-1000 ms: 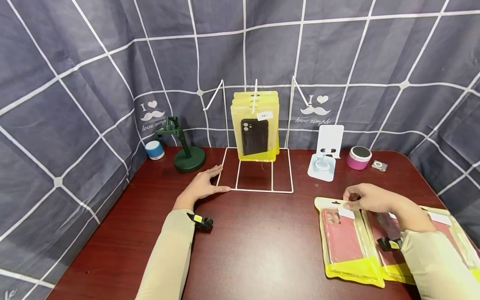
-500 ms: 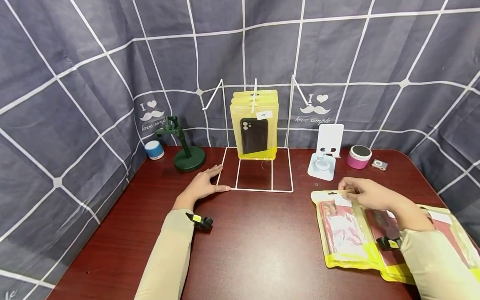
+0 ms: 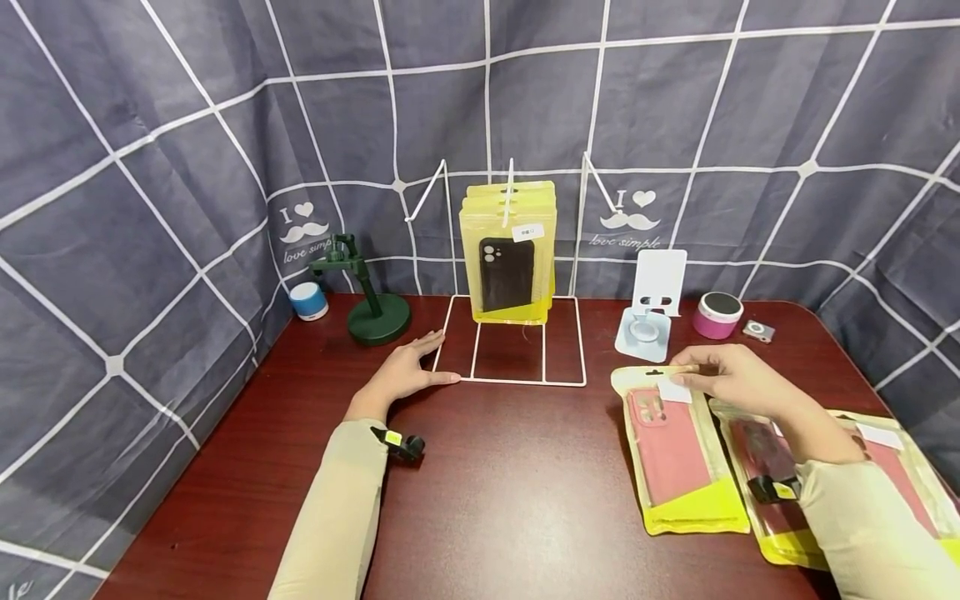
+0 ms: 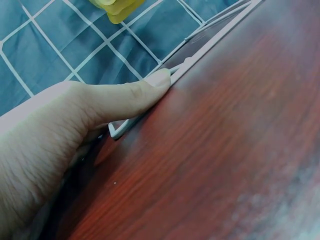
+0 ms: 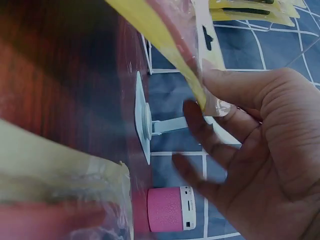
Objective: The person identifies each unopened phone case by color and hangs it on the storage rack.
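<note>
My right hand (image 3: 738, 383) pinches the top right corner of a yellow-edged pouch between thumb and fingers. The pouch holds a pink phone case (image 3: 675, 454); in the right wrist view the pouch (image 5: 172, 45) is lifted off the table. My left hand (image 3: 405, 371) rests at the front left corner of a white wire display rack (image 3: 525, 382), fingers extended. Its thumb (image 4: 135, 95) lies along the front wire in the left wrist view. Several pouches hang on the rack's middle prong, a black phone case (image 3: 507, 275) showing in the front one.
Two more pouches, one nearer (image 3: 765, 467) and one at the far right (image 3: 892, 467), lie partly under my right forearm. Behind stand a white phone stand (image 3: 651, 308), a pink speaker (image 3: 717, 317) and a small silver player (image 3: 758, 332). At left are a green stand (image 3: 378, 317) and a blue speaker (image 3: 309, 301).
My right hand has drawn the pink-case pouch up and to the left, away from the pouches beside it. My left hand stays at the rack's corner.
</note>
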Tool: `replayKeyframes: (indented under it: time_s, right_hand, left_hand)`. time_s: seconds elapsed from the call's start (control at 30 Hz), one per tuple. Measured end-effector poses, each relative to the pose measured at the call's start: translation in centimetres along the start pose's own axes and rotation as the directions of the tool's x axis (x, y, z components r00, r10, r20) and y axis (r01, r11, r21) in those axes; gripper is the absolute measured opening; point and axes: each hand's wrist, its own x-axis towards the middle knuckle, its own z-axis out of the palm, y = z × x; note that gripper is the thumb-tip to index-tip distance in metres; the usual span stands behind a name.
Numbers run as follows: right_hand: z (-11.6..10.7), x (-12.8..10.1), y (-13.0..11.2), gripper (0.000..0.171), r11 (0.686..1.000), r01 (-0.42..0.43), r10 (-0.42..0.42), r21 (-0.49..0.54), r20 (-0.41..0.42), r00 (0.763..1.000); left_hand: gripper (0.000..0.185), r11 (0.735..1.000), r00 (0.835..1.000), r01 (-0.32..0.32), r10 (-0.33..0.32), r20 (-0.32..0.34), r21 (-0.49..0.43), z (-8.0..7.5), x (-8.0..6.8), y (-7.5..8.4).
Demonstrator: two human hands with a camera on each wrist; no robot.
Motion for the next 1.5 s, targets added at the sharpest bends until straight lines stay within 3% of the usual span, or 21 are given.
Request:
replayKeyframes:
  time_s: [0.23,0.37,0.47,0.53,0.63,0.73,0.77,0.87,1.07,1.23,1.37,1.5]
  right_hand:
    - [0.0,0.3,-0.7,0.011,0.995,0.031,-0.028,0.097,-0.03,0.999]
    - [-0.1,0.4,-1.5,0.015,0.977,0.012,-0.002,0.215,-0.045,0.999]
    - [-0.5,0.4,-2.8,0.018,0.935,-0.009,0.043,0.354,-0.091,0.995]
    - [-0.9,0.4,-3.8,0.018,0.888,0.003,0.063,0.46,-0.129,0.99]
    - [-1.5,0.3,-5.4,0.018,0.827,0.081,0.036,0.557,-0.196,0.98]
    - [-1.9,0.5,-7.3,0.017,0.786,0.169,0.005,0.594,-0.279,0.96]
    - [-1.9,0.6,-8.0,0.017,0.788,0.191,0.006,0.586,-0.317,0.948]
    - [-2.0,1.3,-10.4,0.018,0.749,0.259,0.036,0.609,-0.428,0.903]
    - [-2.4,4.6,-15.2,0.02,0.654,0.425,0.046,0.626,-0.593,0.804]
    - [-3.1,7.2,-18.1,0.021,0.598,0.541,0.081,0.591,-0.716,0.693]
    - [-3.9,8.3,-18.7,0.021,0.634,0.574,0.092,0.518,-0.788,0.609]
    - [-4.7,8.3,-18.3,0.022,0.647,0.568,0.125,0.509,-0.806,0.579]
  left_hand:
    - [0.106,1.0,1.0,0.003,-0.003,-0.004,-0.001,0.0,-0.1,-0.2]
    - [0.105,1.0,1.0,0.017,-0.017,0.005,-0.004,0.0,-0.2,-0.3]
    - [0.105,1.0,1.0,0.02,-0.02,0.01,-0.005,0.0,-0.3,-0.2]
    - [0.106,1.0,1.0,0.014,-0.014,0.007,-0.006,0.1,-0.2,-0.2]
    - [0.107,1.0,1.0,0.007,-0.007,-0.002,-0.011,0.1,-0.2,-0.3]
    - [0.107,1.0,1.0,0.012,-0.012,0.0,-0.008,0.1,-0.2,-0.6]
    - [0.107,1.0,1.0,0.016,-0.016,0.003,-0.007,0.1,-0.3,-0.7]
    - [0.107,1.0,1.0,0.02,-0.02,0.008,-0.004,-0.1,-0.4,-0.9]
    - [0.107,1.0,1.0,0.031,-0.031,-0.002,0.001,-0.7,-0.5,-1.2]
    - [0.106,1.0,1.0,0.028,-0.028,-0.001,0.007,-0.6,-0.5,-1.0]
    - [0.105,1.0,1.0,0.022,-0.022,-0.001,0.0,-0.4,-0.3,-0.6]
    - [0.107,1.0,1.0,0.011,-0.011,0.007,-0.004,-0.1,-0.1,-0.2]
